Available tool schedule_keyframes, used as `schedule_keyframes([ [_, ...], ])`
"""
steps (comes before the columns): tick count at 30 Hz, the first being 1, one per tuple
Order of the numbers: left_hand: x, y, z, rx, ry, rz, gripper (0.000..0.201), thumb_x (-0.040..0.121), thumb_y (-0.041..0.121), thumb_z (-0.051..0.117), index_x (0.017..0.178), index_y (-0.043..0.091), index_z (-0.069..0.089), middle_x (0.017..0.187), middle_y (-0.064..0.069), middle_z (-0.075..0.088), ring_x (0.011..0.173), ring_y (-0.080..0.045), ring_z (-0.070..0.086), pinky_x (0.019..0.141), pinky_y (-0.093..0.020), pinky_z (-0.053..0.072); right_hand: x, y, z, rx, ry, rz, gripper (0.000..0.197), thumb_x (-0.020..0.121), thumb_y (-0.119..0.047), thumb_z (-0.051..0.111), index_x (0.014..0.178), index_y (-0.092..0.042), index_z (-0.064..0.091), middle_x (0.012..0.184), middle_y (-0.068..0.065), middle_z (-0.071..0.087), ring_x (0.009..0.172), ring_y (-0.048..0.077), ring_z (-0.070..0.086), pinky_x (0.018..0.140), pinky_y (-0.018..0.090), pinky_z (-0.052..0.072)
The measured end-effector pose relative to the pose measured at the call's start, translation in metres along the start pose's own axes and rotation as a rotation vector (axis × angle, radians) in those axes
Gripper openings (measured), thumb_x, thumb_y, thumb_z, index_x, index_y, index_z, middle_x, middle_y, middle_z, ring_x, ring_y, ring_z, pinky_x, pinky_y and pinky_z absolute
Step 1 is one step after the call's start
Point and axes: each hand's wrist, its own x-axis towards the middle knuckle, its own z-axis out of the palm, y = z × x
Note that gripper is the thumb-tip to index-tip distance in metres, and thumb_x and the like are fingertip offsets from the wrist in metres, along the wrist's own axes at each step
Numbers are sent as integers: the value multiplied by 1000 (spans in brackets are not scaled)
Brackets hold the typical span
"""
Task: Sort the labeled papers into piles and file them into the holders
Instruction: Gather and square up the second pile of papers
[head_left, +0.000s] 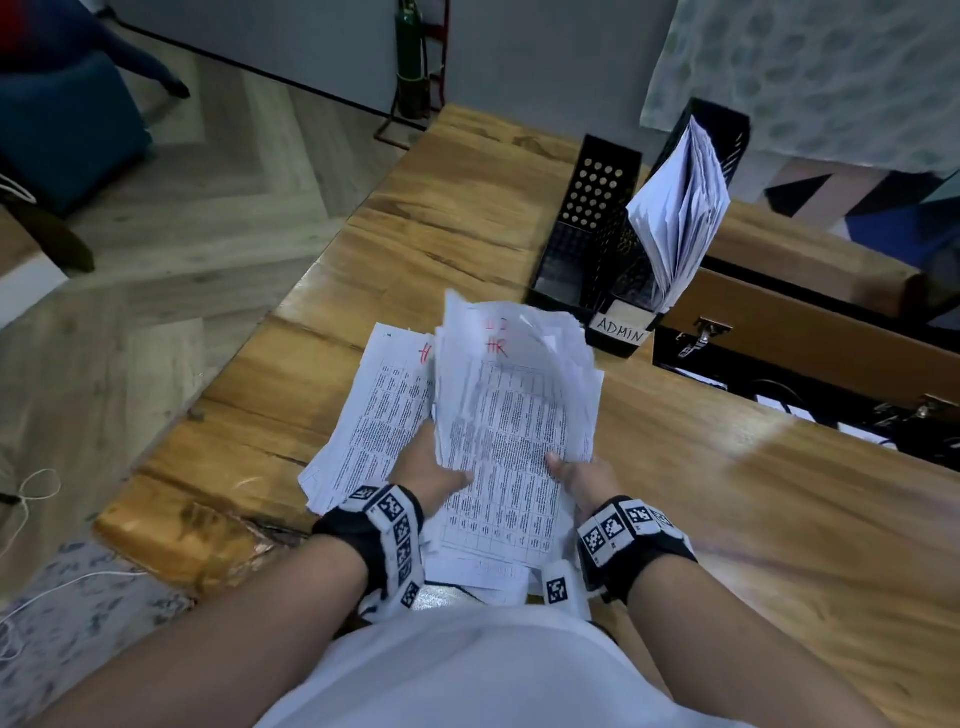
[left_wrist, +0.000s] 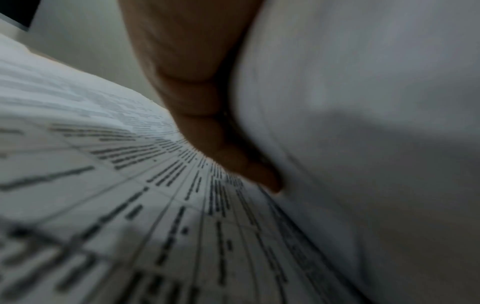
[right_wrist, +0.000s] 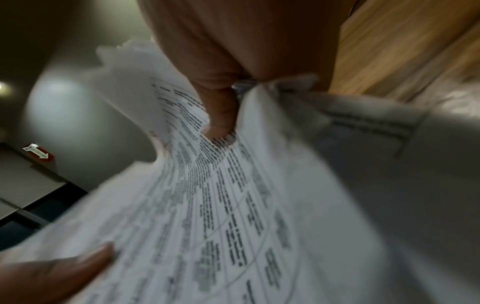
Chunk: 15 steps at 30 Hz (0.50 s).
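- I have my left hand (head_left: 434, 470) and my right hand (head_left: 582, 475) pinching the near end of the HR paper stack (head_left: 514, 410); thumbs on top, other fingers hidden under it
- The stack is lifted and tilted up away from my hands; its far end shows a red "HR" mark
- More printed sheets (head_left: 363, 415) lie flat on the wooden table (head_left: 727, 493), just left of my left hand
- Past the stack's far end stand two black holders; the ADMIN holder (head_left: 621, 332) already has papers in it; the empty holder (head_left: 576, 249) is just left of it
- I think the sheets are light, floppy and slippery; they may fan out; holding both long sides near the middle should keep them together
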Motion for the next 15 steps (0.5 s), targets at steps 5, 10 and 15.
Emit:
schedule_keyframes([
  [5,-13,19,-13,-193,-205,84,43,87,6,66,122,27,54,107,7,70,97,-7,68,81,-25,54,-5,4,-19,307,-219,-25,53,75,-26,79,119,-1,60,106,18,72,96,37,70,89,51,54],
  [10,-19,30,-28,-272,-240,74,22,90,2,61,105,18,62,93,-3,75,86,-18,71,68,-26,56,-11,5,-27,515,-502,-16,57,72,-13,79,123,-2,58,123,21,64,115,37,61,99,56,46],
  [15,-15,27,-56,-179,-80,69,20,92,13,61,109,23,57,95,6,71,84,-11,69,70,-24,56,-10,-5,-12,440,-509,-74,49,82,10,62,127,-9,56,121,19,66,111,37,64,93,60,49],
])
